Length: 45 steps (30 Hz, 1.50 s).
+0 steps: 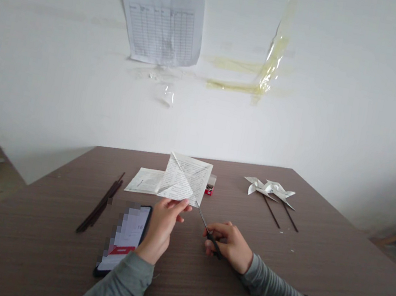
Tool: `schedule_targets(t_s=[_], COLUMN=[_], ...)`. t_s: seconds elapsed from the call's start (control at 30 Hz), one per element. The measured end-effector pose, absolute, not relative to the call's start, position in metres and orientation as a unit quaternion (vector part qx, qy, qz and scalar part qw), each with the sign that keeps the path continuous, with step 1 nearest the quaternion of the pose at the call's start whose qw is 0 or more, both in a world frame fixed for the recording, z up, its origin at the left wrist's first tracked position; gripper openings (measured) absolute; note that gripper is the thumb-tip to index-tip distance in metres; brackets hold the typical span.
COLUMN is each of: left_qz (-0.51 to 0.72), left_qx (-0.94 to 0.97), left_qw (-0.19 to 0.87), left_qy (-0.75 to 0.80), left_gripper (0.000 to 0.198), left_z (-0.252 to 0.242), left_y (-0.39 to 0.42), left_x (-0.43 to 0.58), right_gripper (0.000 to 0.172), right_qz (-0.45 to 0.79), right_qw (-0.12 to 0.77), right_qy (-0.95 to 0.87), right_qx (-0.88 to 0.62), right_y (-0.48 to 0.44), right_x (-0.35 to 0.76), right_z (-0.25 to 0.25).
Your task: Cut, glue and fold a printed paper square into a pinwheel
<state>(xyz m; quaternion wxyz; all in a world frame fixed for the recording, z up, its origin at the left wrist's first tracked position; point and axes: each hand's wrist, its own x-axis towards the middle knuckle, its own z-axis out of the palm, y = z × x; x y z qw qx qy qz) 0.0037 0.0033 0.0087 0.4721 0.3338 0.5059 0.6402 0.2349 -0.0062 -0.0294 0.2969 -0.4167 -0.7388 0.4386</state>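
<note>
Two hands (pixel 163 228) (pixel 229 245) at a wood-grain table (pixel 272 293)
Left fingers (pixel 178 207) pinch folded printed paper (pixel 185 179); right fingers (pixel 215 233) clamp scissors (pixel 209 234), tips just beside it.

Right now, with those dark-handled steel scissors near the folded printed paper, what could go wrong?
The steel scissors in the right hand point toward the left hand pinching the folded printed paper, so the blades could nick its fingers. Held up by one hand, the paper may flex, making a crooked cut.
</note>
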Motion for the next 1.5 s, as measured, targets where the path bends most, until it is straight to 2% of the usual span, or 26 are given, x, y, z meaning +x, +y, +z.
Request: schedule_targets(t_s=[0.37,0.9,1.5], left_qz=[0.634,0.619,0.617], left_qx=[0.34,0.359,0.363], left_qw=[0.47,0.474,0.473], left_qy=[0.512,0.514,0.513], left_gripper=[0.028,0.027,0.031], left_z=[0.01,0.008,0.006], left_y=[0.002,0.002,0.002], left_x=[0.003,0.003,0.002], right_gripper=[0.047,0.063,0.06], right_qz=[0.431,0.427,0.412], right_qw=[0.295,0.309,0.311], right_qy=[-0.744,-0.742,-0.742], right_qx=[-0.417,-0.415,-0.428], right_y=[-0.007,-0.008,-0.006], right_x=[0.236,0.234,0.233], right_z=[-0.028,-0.024,-0.034])
